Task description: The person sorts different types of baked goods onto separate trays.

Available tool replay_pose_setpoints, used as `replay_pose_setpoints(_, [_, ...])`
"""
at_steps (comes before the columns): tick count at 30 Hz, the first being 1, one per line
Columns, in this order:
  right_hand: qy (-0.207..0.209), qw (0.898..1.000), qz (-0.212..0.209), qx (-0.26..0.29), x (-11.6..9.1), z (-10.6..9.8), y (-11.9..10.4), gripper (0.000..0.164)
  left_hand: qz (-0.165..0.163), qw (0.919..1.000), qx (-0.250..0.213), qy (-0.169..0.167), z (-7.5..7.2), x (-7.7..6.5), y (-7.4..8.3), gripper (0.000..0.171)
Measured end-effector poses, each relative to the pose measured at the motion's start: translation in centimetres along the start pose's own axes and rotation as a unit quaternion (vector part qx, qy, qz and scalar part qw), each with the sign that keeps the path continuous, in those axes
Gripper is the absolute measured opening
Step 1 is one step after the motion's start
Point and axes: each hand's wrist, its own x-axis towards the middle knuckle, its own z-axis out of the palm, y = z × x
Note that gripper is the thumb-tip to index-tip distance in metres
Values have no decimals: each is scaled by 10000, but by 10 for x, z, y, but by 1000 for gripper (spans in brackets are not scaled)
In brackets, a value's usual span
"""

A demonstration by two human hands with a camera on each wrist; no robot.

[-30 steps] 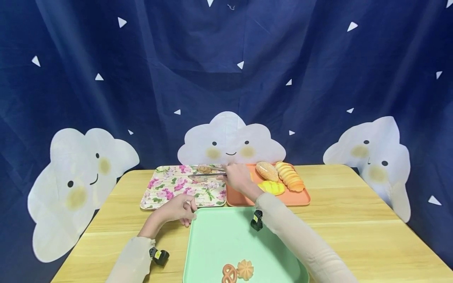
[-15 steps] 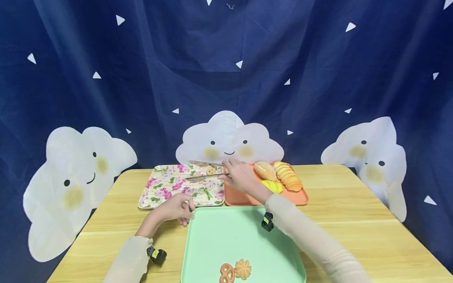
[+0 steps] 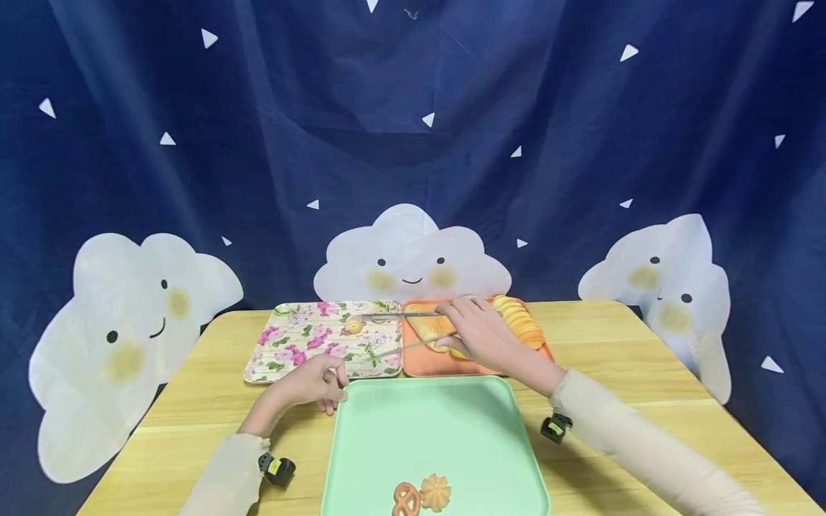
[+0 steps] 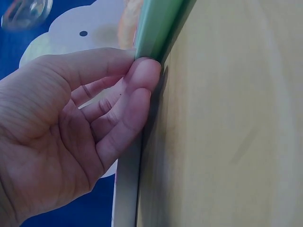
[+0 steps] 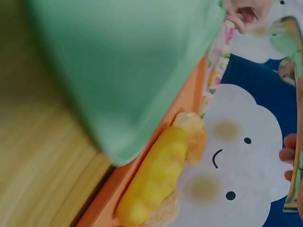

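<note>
My left hand (image 3: pixel 308 385) pinches the far left corner of the green tray (image 3: pixel 432 408); in the left wrist view thumb and finger (image 4: pixel 142 73) meet at the green rim (image 4: pixel 158 28). Over the floral and orange trays, my right hand (image 3: pixel 482 333) holds metal tongs (image 3: pixel 416 314), their two arms spread apart and pointing left. Nothing shows between the tips. A small round cookie (image 3: pixel 353 326) lies on the floral tray (image 3: pixel 277 358) near the tongs. In the right wrist view the tongs (image 5: pixel 297 71) and a few fingers (image 5: pixel 288 156) show at the right edge.
The orange tray (image 3: pixel 422 362) holds a bread slice (image 3: pixel 434 326), a striped roll (image 3: pixel 521 322) and a yellow bread (image 3: pixel 458 354), partly hidden by the hand. A pretzel (image 3: pixel 406 497) and a flower-shaped cookie (image 3: pixel 435 492) lie at the green tray's near end. A blue curtain (image 3: pixel 413 158) hangs behind.
My right hand has moved right with the tongs, from the floral tray to over the orange one, and the tongs have spread wider. The left hand still holds the green tray's corner.
</note>
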Motion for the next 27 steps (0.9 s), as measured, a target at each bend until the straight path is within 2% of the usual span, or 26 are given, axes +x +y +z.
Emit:
replay_pose_setpoints(5, [-438, 9959, -507, 613, -30, -19, -5, 55, -38, 10000, -37, 27, -2, -3, 0, 17])
replay_pose_setpoints(10, [-467, 9884, -1251, 721, -49, -28, -17, 57, -51, 10000, -64, 25, -3, -2, -1, 17])
replay_pose_setpoints(15, [-506, 9788, -1742, 949, -58, -34, -30, 52, -74, 9999, 49, 75, -2, 0, -1, 16])
replay_pose_setpoints(21, [-793, 9680, -2049, 1211, -69, -35, -38, 47, -68, 9999, 62, 73, -1, 2, 1, 15])
replay_pose_setpoints(27, [-743, 9671, -2155, 1130, -79, -29, -41, 47, -72, 9999, -39, 59, 1, 1, -1, 16])
